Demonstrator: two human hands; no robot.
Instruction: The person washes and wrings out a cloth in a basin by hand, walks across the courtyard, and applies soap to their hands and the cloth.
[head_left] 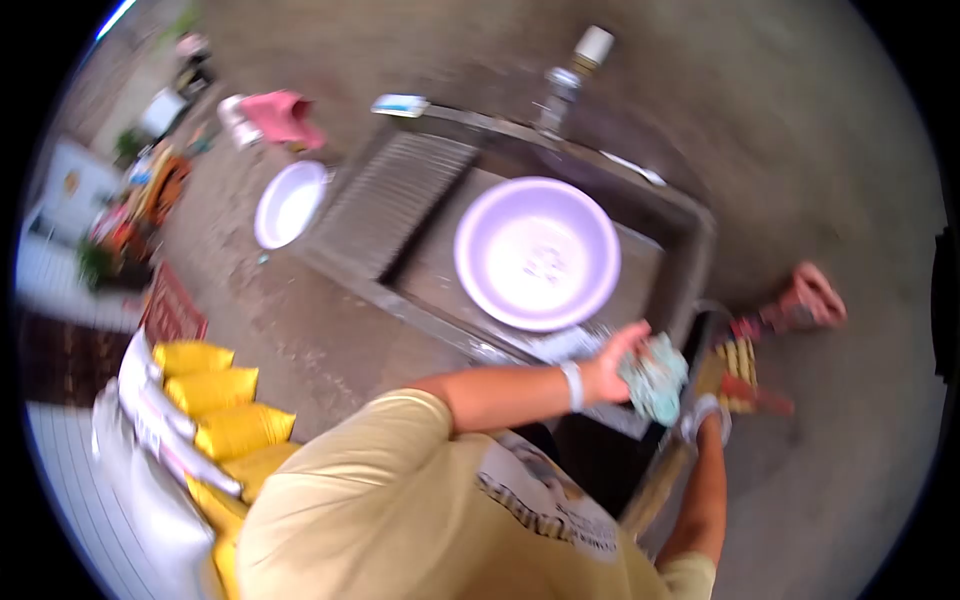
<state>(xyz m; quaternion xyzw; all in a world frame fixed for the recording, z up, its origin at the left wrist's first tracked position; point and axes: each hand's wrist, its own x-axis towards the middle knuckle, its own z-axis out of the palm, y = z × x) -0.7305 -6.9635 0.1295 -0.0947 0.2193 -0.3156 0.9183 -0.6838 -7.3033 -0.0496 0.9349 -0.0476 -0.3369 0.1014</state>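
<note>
Well left of the sink [410, 309], yellow bags [245, 428] lie stacked against white sacks [165, 420], the lower ones partly hidden by the sleeve. Nearer the sink's left end is a small basin [290, 205]; beyond it, a pink item [285, 117] is too blurred to name. Inside the sink, right of its ridged slope [400, 195], sits a large purple basin [537, 254], with dark marks in its bottom hard to make out. The left hand [608, 370] is at the sink's near right corner, fingers curled around a crumpled pale green bundle [655, 380], whether cloth or plastic I cannot tell. Just outside that corner, the right hand [705, 418] is blurred; I cannot tell its finger spread. Farther right of the sink, a pinkish object [813, 297] is smeared.
</note>
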